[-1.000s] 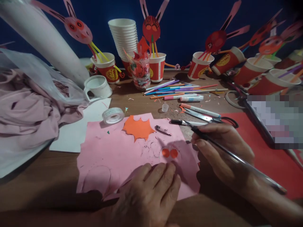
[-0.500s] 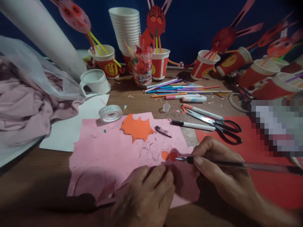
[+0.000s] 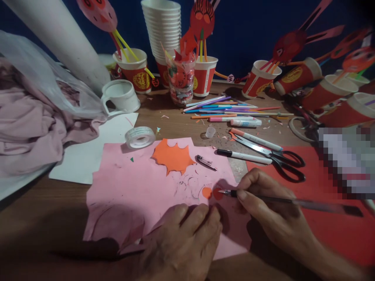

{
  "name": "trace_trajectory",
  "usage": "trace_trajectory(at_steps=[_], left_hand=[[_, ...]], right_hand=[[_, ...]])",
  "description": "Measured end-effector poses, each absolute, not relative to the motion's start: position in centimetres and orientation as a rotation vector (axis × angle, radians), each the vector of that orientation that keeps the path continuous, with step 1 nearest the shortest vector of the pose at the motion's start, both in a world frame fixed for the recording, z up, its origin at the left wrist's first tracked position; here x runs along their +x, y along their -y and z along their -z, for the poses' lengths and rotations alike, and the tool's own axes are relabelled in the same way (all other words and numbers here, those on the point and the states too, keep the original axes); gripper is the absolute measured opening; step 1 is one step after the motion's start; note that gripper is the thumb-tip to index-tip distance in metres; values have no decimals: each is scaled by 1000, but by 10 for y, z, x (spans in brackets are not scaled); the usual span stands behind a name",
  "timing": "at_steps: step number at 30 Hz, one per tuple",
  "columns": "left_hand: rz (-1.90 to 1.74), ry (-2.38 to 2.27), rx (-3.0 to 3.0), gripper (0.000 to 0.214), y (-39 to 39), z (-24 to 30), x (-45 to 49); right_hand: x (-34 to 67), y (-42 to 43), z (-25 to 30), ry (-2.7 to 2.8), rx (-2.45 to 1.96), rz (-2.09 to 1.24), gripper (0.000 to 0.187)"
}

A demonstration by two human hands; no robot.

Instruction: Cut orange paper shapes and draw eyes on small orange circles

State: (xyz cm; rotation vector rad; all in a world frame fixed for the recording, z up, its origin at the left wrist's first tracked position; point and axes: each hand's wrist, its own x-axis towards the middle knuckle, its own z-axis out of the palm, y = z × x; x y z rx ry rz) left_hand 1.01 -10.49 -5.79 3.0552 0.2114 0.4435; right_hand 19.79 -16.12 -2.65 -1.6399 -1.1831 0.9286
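The right hand [image 3: 271,208] pinches a thin pen [image 3: 310,204], its tip at 2 orange dots [image 3: 206,192] — the left hand [image 3: 184,242] lies flat on pink paper [image 3: 137,187] — brown table [image 3: 43,222] beneath, blue wall [image 3: 240,35] beyond.

Matt pink paper [image 3: 140,187] — smooth wood table [image 3: 43,218], glossy tape [image 3: 140,137]

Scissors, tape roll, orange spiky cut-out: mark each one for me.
scissors [image 3: 271,156], head view, where the blades meet the black handles.
tape roll [image 3: 140,143], head view, near side wall of the ring.
orange spiky cut-out [image 3: 172,157], head view, middle of the paper shape.
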Motion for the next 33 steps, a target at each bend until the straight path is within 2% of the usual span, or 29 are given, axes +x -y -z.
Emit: trace_trajectory(at_steps=[5,11,17,28,33], left_hand=[[-370,-211,3068,55,104,57,10],[-487,-199,3049,51,103,58,12],[-364,-228,3078,52,105,54,13],[-632,-207,3081,32,104,64,14],[-572,-210,3064,39,104,60,14]], right_hand=[[197,161,26,1217,-1626,-916,5],[195,161,24,1253,-1763,-885,8],[195,160,27,1346,-1757,-840,9],[195,159,29,1505,-1813,-694,16],[195,160,29,1540,-1825,-642,16]])
